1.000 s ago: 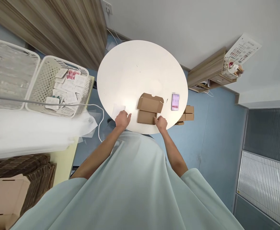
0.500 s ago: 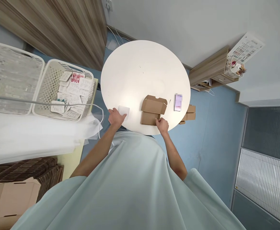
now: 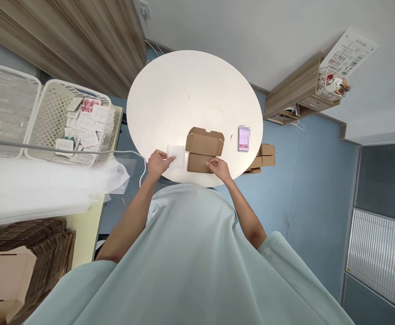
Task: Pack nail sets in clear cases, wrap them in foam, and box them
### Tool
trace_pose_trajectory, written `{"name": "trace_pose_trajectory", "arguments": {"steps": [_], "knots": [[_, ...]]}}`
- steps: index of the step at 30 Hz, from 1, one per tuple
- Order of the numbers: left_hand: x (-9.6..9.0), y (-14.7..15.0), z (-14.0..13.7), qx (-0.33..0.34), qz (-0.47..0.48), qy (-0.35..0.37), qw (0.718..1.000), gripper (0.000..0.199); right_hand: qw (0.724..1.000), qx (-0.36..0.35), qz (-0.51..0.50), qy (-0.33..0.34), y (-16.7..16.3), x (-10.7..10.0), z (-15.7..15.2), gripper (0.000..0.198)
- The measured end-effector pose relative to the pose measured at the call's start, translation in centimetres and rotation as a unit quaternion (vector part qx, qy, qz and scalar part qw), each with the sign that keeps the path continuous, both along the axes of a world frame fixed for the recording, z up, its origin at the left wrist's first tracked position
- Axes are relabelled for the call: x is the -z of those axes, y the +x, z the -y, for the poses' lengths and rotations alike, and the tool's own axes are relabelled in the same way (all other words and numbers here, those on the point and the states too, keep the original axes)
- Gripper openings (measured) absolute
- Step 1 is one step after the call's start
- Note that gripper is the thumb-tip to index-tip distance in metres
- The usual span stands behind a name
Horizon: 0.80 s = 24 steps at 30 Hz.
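A small brown cardboard box (image 3: 197, 162) lies on the round white table (image 3: 170, 90) near its front edge, its lid folded back away from me. To its left, my left hand (image 3: 157, 163) grips a white, flat, square piece (image 3: 176, 156) between thumb and fingers; whether it is a foam sheet or a packet I cannot tell. My right hand (image 3: 220, 169) is at the box's right end, thumb and fingertips pinched at its side wall. The box's tray looks bare inside. A phone (image 3: 243, 138) with a blurred lilac screen lies to the right.
On the left stand two white baskets, one with several cards and packets (image 3: 89, 117), the other with clear plastic (image 3: 4, 108). White sheets (image 3: 42, 185) and stacked flat cardboard (image 3: 52, 253) lie nearer. A cable (image 3: 116, 151) crosses there. More boxes (image 3: 267, 155) sit beyond the table's right edge.
My left hand has brought the white square piece right, up beside the box. My right hand stays at the box, its fingers slightly further inward. The whole view has shifted a little.
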State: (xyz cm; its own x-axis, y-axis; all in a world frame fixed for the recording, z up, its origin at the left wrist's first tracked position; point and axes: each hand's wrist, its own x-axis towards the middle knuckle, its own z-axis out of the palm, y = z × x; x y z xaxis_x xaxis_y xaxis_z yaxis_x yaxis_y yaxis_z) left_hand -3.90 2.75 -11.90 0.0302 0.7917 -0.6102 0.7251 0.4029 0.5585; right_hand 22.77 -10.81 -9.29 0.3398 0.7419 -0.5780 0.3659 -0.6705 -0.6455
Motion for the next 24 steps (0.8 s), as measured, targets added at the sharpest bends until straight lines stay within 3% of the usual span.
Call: {"name": "trace_pose_trajectory", "arguments": {"steps": [4,8,14,19,24], "knots": [[-0.7,2.7,2.2,-0.032,0.159,-0.058,0.985,0.040,0.984,0.039,-0.172,0.029,0.1,0.2,0.2,0.040],[-0.5,6.0,3.6,-0.018,0.192,-0.091,0.977,0.046,0.980,0.052,-0.188,0.047,0.0,1.5,0.5,0.035],[1.0,9.6,4.1,0.030,0.104,-0.099,0.989,0.032,0.998,0.029,-0.057,0.011,0.2,3.5,0.9,0.004],[2.3,11.1,4.3,0.084,0.012,-0.089,0.992,0.019,0.999,-0.020,-0.033,-0.020,0.4,4.6,0.6,0.019],[3.0,11.7,4.7,0.135,-0.063,-0.084,0.985,0.024,0.996,-0.079,0.013,-0.030,0.4,5.5,0.1,0.019]]}}
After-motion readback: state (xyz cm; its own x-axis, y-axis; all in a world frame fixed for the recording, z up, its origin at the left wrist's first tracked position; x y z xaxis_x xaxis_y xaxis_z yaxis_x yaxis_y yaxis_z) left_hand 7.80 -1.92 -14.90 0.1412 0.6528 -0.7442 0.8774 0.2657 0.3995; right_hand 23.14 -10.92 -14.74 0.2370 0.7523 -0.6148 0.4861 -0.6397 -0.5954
